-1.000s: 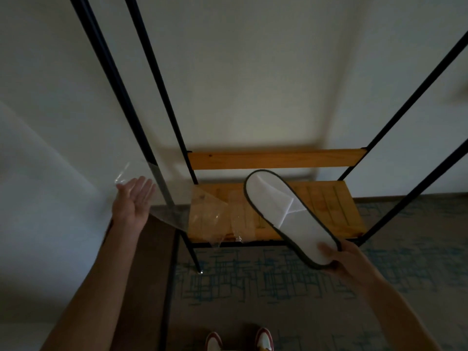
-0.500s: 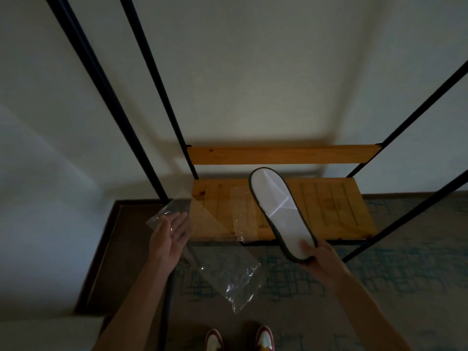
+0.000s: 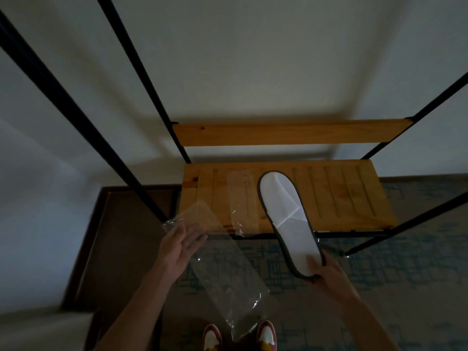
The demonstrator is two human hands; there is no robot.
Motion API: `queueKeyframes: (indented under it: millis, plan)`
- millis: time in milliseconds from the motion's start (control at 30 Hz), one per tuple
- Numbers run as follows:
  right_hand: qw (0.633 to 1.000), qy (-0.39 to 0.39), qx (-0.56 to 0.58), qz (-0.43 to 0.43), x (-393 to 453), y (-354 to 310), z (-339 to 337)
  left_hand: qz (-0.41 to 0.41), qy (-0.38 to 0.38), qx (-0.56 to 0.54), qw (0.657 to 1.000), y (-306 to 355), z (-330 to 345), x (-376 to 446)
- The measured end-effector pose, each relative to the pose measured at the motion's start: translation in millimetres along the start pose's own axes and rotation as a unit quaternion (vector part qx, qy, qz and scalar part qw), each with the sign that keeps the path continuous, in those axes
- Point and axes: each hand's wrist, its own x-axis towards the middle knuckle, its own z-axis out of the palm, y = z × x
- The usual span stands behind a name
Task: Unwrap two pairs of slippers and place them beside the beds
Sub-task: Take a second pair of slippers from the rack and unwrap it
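A flat white slipper with a dark rim point(image 3: 285, 211) is gripped at its heel end by my right hand point(image 3: 328, 276), its toe pointing out over the wooden shelf point(image 3: 349, 193). I cannot tell whether it is one slipper or a stacked pair. My left hand point(image 3: 181, 245) has straight fingers that touch the top of a clear plastic wrapper point(image 3: 228, 274). The wrapper hangs down towards my shoes. A second clear wrapper point(image 3: 243, 203) lies flat on the shelf, left of the slipper.
The shelf is the bottom of a black metal rack point(image 3: 141, 188) against a white wall, with a wooden back rail point(image 3: 291, 134). A patterned carpet point(image 3: 405, 269) covers the floor, with a dark brown strip point(image 3: 121, 244) at left. My red and white shoes point(image 3: 266, 336) are at the bottom edge.
My left hand came down and to the right from beside the rack post, and the wrapper now hangs lower in front of me. The right hand keeps its grip on the slipper.
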Motion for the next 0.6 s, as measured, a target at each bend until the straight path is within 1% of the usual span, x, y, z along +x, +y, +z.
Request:
queueKeyframes:
  millis: [200, 300, 400, 467, 600]
  plan:
    - [1.0, 0.012, -0.012, -0.006, 37.2, 23.4, -22.5, -0.003, 0.038, 0.09, 0.995, 0.0, 17.8, 84.5]
    - [1.0, 0.009, 0.004, -0.002, 52.7, 36.3, -26.7, -0.021, 0.078, 0.143, 0.986, -8.7, 25.1, 133.8]
    - [1.0, 0.002, 0.026, -0.003, 66.5, 48.5, -26.8, -0.034, 0.09, 0.179, 0.979, -14.2, 25.6, 175.6]
    - [0.999, -0.004, 0.038, 0.0, 78.2, 53.6, -28.9, -0.019, 0.109, 0.207, 0.972, -13.6, 25.0, 203.6]
    - [0.999, -0.01, 0.05, 0.007, 99.4, 57.6, -29.6, 0.054, 0.136, 0.274, 0.951, 1.6, 20.6, 256.3]
